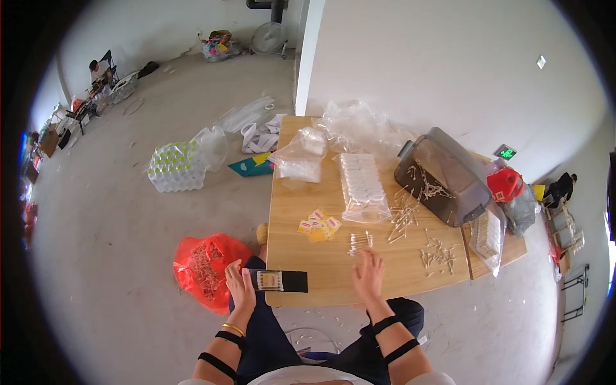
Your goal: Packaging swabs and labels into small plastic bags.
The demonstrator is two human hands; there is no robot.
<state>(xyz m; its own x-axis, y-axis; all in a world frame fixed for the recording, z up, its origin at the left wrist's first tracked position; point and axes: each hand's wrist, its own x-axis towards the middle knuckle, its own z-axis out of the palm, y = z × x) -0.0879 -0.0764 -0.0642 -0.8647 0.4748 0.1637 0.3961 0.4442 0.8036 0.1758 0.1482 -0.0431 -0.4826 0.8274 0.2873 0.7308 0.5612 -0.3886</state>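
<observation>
My left hand (240,287) is at the table's front left edge, fingers stretched out, against the left end of a flat black holder (295,281). A row of cotton swabs with a yellow card (269,280) lies in that holder. My right hand (368,277) is over the front middle of the table, fingers loosely extended and apart. Its fingertips reach the near end of a small row of cotton swabs (360,240); whether they touch is hard to tell. Several yellow and white cards (319,226) lie to the left of this row.
A grey translucent bin (443,173) lies tipped, cotton swabs (404,215) spilling out. More loose swabs (437,255) lie nearer me. Behind are a clear bag of swab packs (362,186) and plastic bags (359,125). A red bag (208,269) stands on the floor at left.
</observation>
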